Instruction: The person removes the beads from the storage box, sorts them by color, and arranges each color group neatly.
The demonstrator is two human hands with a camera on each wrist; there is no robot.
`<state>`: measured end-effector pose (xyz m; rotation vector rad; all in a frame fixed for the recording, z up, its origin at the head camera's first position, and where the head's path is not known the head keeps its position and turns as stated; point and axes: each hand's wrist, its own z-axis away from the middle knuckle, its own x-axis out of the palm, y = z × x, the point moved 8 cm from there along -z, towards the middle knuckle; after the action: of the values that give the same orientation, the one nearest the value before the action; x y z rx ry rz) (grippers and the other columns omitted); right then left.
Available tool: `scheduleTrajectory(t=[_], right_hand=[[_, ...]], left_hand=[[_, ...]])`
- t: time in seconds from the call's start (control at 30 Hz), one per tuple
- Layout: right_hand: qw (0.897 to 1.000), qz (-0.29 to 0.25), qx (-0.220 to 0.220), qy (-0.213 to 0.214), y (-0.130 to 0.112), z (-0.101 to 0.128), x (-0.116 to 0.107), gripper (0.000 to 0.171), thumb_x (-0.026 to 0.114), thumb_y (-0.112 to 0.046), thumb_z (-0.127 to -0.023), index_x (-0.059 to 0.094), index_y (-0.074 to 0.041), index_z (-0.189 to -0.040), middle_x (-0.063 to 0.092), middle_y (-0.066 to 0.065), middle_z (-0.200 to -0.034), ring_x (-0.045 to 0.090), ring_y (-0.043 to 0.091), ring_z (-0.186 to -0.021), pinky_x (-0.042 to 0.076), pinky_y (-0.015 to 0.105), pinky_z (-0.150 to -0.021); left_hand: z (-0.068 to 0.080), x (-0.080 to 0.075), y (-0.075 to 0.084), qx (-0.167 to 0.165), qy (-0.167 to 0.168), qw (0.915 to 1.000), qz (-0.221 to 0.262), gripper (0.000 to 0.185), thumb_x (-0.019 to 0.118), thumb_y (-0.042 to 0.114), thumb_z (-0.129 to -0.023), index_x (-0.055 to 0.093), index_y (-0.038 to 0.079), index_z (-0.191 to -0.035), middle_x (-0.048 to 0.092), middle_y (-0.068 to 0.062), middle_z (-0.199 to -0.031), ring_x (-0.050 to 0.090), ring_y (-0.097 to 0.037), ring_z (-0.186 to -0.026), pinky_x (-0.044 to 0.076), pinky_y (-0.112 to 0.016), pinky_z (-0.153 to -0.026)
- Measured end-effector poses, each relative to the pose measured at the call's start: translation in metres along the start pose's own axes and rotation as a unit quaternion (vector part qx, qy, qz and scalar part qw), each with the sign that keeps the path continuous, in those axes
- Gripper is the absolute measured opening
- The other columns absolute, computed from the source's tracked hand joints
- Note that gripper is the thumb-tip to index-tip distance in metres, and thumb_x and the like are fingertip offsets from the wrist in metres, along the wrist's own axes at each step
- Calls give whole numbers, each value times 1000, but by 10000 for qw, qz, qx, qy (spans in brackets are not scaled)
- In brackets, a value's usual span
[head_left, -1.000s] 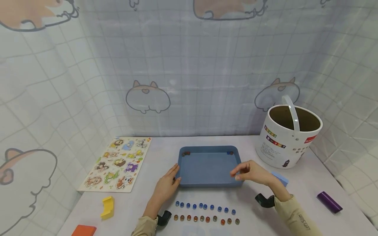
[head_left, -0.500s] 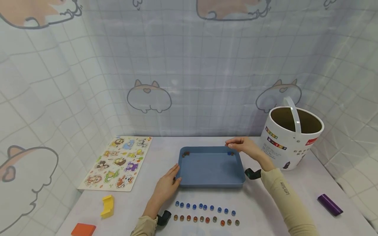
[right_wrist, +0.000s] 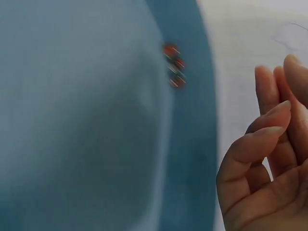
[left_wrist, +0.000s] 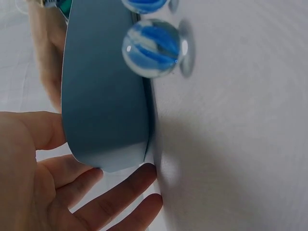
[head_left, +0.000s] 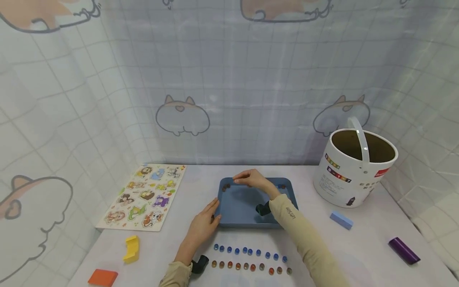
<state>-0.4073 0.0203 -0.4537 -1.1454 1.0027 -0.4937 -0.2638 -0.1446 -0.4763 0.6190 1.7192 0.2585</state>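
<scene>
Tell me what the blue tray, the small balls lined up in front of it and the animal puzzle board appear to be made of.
The blue tray looks like matte moulded plastic: uniform colour, thin wall, rounded corners. The small balls look like glass marbles: clear and glossy with blue swirls inside. The animal puzzle board is probably painted wood, judging by its pale edge and flat printed pieces, though this is less certain.

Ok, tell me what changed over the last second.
The right hand swung from the tray's near right corner to its far right corner, then left across the back to the far left corner, near the red marbles. It holds nothing visible. The left hand stayed against the near left corner; the marble rows are unchanged.
</scene>
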Motion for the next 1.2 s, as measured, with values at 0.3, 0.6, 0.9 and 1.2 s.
scheduleTrajectory(t=[0.3,0.6,0.9,1.2], right_hand=[[9959,627,126,639,10,-24,40,22,72,-18,-87,75,-11,-108,73,7,-111,66,22,-106,55,36,-90],[9850,1098,238,1311,10,-25,56,19,79,-8,-78,78,-11,-97,76,6,-95,69,18,-85,57,28,-72],[9761,1653,246,1387,7,-25,58,14,79,-15,-79,79,-15,-94,76,2,-93,69,18,-86,56,32,-77],[9905,838,268,1055,13,-22,43,17,71,-21,-88,77,-14,-103,73,7,-109,67,21,-95,56,33,-79]], left_hand=[[0,2,1,14,-32,10000,56,53,61,23,-94,49,2,-141,46,-10,-150,66,-22,-110,56,-40,-87],[2,3,-1,-60,-71,10000,-3,53,61,23,-94,48,4,-142,46,-8,-150,64,-17,-99,56,-38,-81],[2,2,-2,-128,-93,9999,-26,54,61,25,-94,48,5,-142,45,-6,-151,63,-14,-96,55,-37,-80],[1,1,1,-93,-98,9999,20,53,61,23,-94,48,3,-142,44,-9,-151,65,-22,-110,56,-41,-88]])
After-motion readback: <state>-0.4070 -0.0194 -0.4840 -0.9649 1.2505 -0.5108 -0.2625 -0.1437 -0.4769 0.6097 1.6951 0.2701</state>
